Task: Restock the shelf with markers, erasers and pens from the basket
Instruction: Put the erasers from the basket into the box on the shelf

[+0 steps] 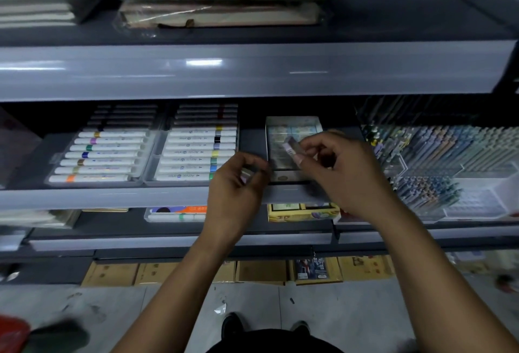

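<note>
On the middle shelf point(112, 198), two clear plastic trays point(151, 156) hold white-barrelled markers point(106, 153) lying in rows, each with a coloured band. Right of them a small open box point(293, 122) holds wrapped erasers packed flat. Further right, clear racks hold upright pens point(449, 153), tightly ranked. The right hand point(342, 167) pinches a pale lilac eraser point(292, 149) just above the box; the left hand point(238, 181) curls round another small eraser point(247, 173) at the shelf's front lip, beside the box. A bare dark strip lies between tray and box. The shelf edges are smooth grey and glossy. Wrapped books point(222, 13) are stacked above
</note>
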Available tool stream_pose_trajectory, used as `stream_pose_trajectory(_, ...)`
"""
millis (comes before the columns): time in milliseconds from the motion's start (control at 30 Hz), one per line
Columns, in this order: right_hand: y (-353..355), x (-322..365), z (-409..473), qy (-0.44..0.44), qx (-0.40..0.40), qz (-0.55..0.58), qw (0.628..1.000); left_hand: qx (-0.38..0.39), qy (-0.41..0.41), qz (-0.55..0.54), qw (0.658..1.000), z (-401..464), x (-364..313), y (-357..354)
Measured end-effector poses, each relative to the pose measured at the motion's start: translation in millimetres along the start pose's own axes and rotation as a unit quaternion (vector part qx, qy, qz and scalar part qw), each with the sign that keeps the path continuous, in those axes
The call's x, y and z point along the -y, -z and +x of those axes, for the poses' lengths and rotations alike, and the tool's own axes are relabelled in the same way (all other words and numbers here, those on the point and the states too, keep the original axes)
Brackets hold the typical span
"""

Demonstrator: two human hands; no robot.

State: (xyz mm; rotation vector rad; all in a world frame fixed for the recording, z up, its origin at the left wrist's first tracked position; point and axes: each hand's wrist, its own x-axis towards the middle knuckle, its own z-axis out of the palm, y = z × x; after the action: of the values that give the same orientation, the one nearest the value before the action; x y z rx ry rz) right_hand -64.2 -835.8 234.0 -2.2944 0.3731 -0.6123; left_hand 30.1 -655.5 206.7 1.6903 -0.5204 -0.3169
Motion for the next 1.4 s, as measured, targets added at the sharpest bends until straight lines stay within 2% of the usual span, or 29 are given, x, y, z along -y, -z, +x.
stream_pose_trajectory(100, 15.3, -11.6, 15.3, 0.023, 0.030, -0.099, 0.994, 0.003, -0.059, 0.093, 0.994, 1.5, 6.9, -1.4)
stream_pose_trajectory(267, 28.4, -21.3, 35.6, 0.047, 0.120, -0.217, 0.968, 0.003, -0.081, 0.136, 0.987, 0.0, 12.5, -2.0)
stream_pose_trajectory(533, 26.8, -13.9, 50.9, 0.061, 0.217, -0.280, 0.933, 0.005, -0.087, 0.142, 0.986, 3.1, 10.7, -1.6)
stream_pose_trajectory(667, 23.7, -13.5, 52.3, 0.033, 0.217, -0.290, 0.932, 0.006, -0.082, 0.148, 0.986, 4.4, 13.5, -1.6)
stream_pose_trajectory(867, 23.3, -16.2, 46.0, 0.035, 0.198, -0.259, 0.945, 0.011, -0.064, 0.125, 0.990, 3.8, 13.7, -2.0)
stream_pose_trajectory(967, 24.6, -17.4, 40.1, 0.049, 0.190, -0.254, 0.947, 0.016, -0.012, 0.072, 0.997, 1.7, 10.4, -2.9)
stream_pose_trajectory(1033, 23.0, -14.9, 31.3, 0.057, 0.159, -0.243, 0.955, 0.026, 0.053, -0.035, 0.998, -0.7, 3.0, -2.6)
stream_pose_trajectory(1133, 16.7, -7.1, 17.2, 0.078, 0.078, -0.215, 0.970, 0.064, 0.156, -0.240, 0.956, -2.6, -11.3, 0.7)
stream_pose_trajectory(1233, 9.7, 5.1, 4.1, 0.074, 0.033, -0.129, 0.988, 0.119, 0.202, -0.416, 0.879, -4.9, -29.2, 6.2)
stream_pose_trajectory(1300, 3.3, 15.4, -4.7, 0.068, 0.019, -0.074, 0.995, 0.140, 0.219, -0.485, 0.835, -7.8, -37.8, 6.8)
stream_pose_trajectory(1400, -8.2, 31.1, -17.3, 0.064, 0.026, -0.012, 0.998, 0.171, 0.230, -0.537, 0.794, -10.9, -47.3, 5.8)
